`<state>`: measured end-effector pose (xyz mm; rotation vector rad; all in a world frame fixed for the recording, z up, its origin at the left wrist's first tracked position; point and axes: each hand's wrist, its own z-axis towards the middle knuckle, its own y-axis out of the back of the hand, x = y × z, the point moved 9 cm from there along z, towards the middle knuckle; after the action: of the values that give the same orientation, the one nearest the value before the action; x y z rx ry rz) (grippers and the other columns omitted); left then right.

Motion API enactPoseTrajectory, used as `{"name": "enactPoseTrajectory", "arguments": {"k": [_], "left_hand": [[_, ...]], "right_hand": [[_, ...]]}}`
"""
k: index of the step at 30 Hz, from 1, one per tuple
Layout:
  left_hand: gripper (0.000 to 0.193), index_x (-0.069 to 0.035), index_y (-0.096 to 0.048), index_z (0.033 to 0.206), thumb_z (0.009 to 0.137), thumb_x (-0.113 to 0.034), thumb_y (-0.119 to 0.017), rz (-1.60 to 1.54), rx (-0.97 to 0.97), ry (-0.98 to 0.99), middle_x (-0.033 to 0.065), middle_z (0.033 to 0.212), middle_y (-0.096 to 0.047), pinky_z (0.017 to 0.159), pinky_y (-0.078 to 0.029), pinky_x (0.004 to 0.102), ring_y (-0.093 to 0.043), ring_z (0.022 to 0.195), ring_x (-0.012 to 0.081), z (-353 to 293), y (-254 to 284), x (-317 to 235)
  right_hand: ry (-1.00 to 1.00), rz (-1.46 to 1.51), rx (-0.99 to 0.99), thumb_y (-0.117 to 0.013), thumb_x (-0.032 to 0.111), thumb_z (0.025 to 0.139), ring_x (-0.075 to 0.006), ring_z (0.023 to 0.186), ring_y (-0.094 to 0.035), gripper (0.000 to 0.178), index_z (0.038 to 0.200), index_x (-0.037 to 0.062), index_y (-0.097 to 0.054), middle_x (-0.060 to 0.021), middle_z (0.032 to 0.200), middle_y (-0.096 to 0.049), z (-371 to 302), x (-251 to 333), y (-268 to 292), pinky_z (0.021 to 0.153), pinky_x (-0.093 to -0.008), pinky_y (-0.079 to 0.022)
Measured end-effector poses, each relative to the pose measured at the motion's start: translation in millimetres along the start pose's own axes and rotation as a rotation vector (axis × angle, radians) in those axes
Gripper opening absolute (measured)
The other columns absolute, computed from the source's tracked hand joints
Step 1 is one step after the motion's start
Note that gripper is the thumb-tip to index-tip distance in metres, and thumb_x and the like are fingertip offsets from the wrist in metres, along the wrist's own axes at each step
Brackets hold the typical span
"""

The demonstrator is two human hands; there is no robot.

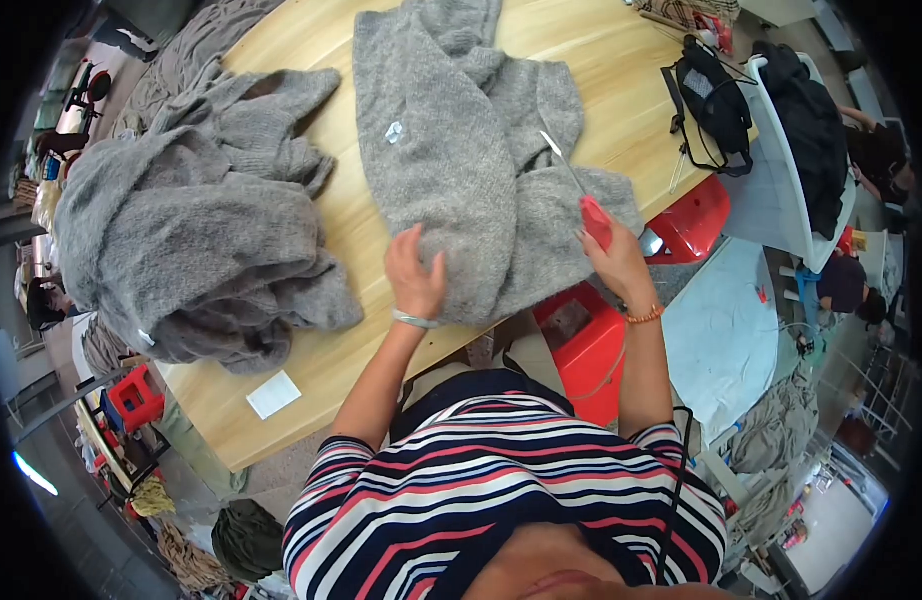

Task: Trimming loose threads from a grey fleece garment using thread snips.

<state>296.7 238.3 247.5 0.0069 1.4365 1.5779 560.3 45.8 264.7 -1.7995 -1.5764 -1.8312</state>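
Note:
A grey knitted sweater [441, 170] lies spread on the table in front of me, its sleeves folded across it and a small pale tag on its left part. My left hand [415, 277] rests at the near left edge of the knit, fingers apart and holding nothing. In my right hand [617, 262] is a red-handled tool [595, 222] with a long, slim metal blade. The blade points away from me over the sweater's right side, its pale tip above the cloth. Whether the tip touches the knit, I cannot tell.
A heap of grey knits [201, 220] covers the left of the wooden table [336, 375], near a white paper slip [273, 395]. On the right are a black bag [716, 100] and a white bin [781, 190] with dark cloth. Red stools [591, 350] stand by the near edge.

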Motion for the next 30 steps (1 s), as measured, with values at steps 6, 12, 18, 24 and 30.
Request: {"name": "enactPoseTrajectory", "arguments": {"k": [6,12,18,24,30], "left_hand": [[0.064,0.003,-0.053,0.127,0.075,-0.025,-0.077,-0.586,0.224,0.67,0.0231,0.102,-0.065,0.085,-0.05,0.0395,-0.063,0.096,0.0353,-113.8,-63.5,120.8],[0.04,0.003,-0.059,0.12,0.083,-0.01,-0.067,-0.684,0.38,0.648,0.0183,0.109,-0.069,0.088,-0.05,0.0358,-0.066,0.101,0.0321,-127.2,-63.7,46.9],[0.045,-0.005,-0.053,0.134,0.096,-0.029,-0.058,-1.712,0.422,1.386,0.0134,0.133,-0.059,0.106,-0.042,0.0465,-0.055,0.122,0.0334,-150.2,-66.2,33.0],[0.046,-0.012,-0.04,0.146,0.103,-0.029,-0.042,-1.636,-0.154,0.843,0.0126,0.147,-0.046,0.112,-0.036,0.0491,-0.047,0.131,0.0317,-23.8,31.7,107.1],[0.048,-0.004,-0.047,0.14,0.093,-0.006,-0.053,-0.962,-0.135,0.289,0.0142,0.13,-0.057,0.102,-0.044,0.0361,-0.057,0.118,0.0229,52.7,183.8,30.1]], "right_hand": [[0.266,0.095,0.179,-0.067,0.014,0.088,-0.0176,0.079,-0.062,0.06,0.143,0.0071,-0.044,-0.0135,0.107,-0.062,99.8,86.4,-101.8,0.071,-0.0327,-0.053],[0.167,-0.139,0.09,-0.064,0.018,0.087,-0.0438,0.129,-0.045,0.073,0.15,0.0079,-0.028,-0.027,0.145,-0.038,197.8,133.4,-148.4,0.108,-0.044,-0.039],[-0.042,-0.133,0.24,-0.06,0.015,0.084,-0.0352,0.097,-0.066,0.05,0.13,0.0008,-0.05,-0.027,0.106,-0.064,270.0,103.5,-210.2,0.083,-0.0424,-0.053],[0.163,0.302,0.415,-0.069,0.023,0.083,-0.0158,0.057,-0.064,0.024,0.088,0.0013,-0.06,-0.0083,0.069,-0.067,258.0,168.9,-188.3,0.051,-0.0319,-0.049],[0.424,0.47,0.074,-0.072,0.031,0.088,-0.0067,0.065,-0.061,0.025,0.097,0.0078,-0.067,0.0006,0.079,-0.069,256.0,197.7,66.0,0.055,-0.0235,-0.045]]}}
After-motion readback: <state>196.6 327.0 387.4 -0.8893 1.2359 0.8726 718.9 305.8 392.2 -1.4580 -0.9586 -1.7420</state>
